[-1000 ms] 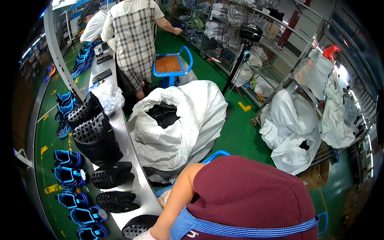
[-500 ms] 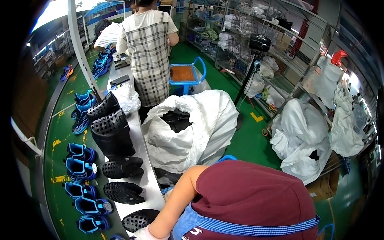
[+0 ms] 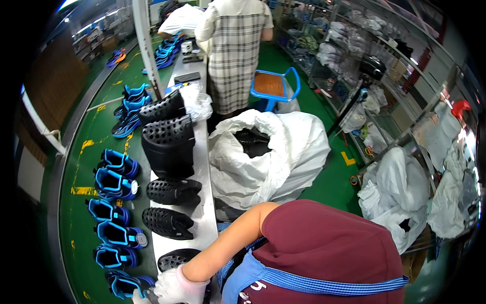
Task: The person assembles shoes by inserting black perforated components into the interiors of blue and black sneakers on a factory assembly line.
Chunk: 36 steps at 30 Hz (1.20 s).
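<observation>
Near the lower edge, right hand in a white glove, fingers partly curled, just beside the nearest black clog on the bench. Close by the fingers, a dark piece between both hands; cannot tell whether clamped on it or only near. Left hand, gloved too, mostly cut off by the edge; cannot tell how far open. Just beside, a blue shoe at the row's near end. Compared with half a second ago: more right glove showing, left glove newly in sight, bench and clog farther right in view.
</observation>
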{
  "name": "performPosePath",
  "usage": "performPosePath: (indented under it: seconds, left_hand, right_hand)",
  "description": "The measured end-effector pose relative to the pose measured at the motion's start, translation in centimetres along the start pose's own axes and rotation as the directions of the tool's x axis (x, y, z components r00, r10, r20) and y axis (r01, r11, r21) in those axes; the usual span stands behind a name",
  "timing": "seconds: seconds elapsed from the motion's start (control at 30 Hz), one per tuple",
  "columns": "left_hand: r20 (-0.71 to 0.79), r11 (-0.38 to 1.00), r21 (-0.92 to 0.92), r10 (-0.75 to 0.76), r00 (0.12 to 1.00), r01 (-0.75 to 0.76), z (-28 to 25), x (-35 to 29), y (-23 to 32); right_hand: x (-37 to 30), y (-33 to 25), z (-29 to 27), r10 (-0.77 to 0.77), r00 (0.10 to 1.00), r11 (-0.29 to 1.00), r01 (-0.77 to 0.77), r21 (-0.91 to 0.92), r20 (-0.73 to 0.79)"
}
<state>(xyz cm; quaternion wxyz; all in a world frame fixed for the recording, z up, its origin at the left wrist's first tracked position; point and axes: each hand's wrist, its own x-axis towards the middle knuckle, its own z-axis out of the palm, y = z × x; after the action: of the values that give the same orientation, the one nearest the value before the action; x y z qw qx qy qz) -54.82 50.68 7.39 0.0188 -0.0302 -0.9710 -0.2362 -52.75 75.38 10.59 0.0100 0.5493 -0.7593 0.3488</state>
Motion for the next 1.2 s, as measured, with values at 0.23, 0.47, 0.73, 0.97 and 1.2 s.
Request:
performPosePath:
  seconds: [0.23, 0.47, 0.73, 0.97, 1.2]
  left_hand:
    - [-0.041, 0.986, -0.020, -0.169, 0.985, 0.168, -2.6, -3.8, -2.5]
    - [-0.066, 0.677, -0.664, -0.474, 0.878, 0.316, -1.0, -7.1, -2.0]
    - [0.124, -0.216, -0.976, -0.620, 0.775, -0.016, 1.4, -9.4, -0.8]
    - [-0.081, -0.160, -0.936, -0.767, 0.636, -0.313, 0.8, -8.1, 1.7]
    - [-0.425, 0.228, -0.886, -0.749, 0.508, -0.404, 2.2, -5.8, -0.5]
  right_hand:
    - [3.6, 2.3, -0.1, 0.157, 0.982, 0.979, -0.141, 0.149, -0.104]
    - [6.9, 2.4, 2.6, -0.042, 0.998, 0.963, 0.053, 0.264, -0.048]
    - [6.5, 1.4, -0.2, 0.192, 0.939, 0.920, -0.273, 0.282, 0.285]
    - [8.4, 0.3, 1.0, 0.305, 0.896, 0.884, -0.392, 0.254, 0.321]
    - [10.8, 1.7, 3.2, 0.257, 0.921, 0.917, -0.328, 0.228, 0.292]
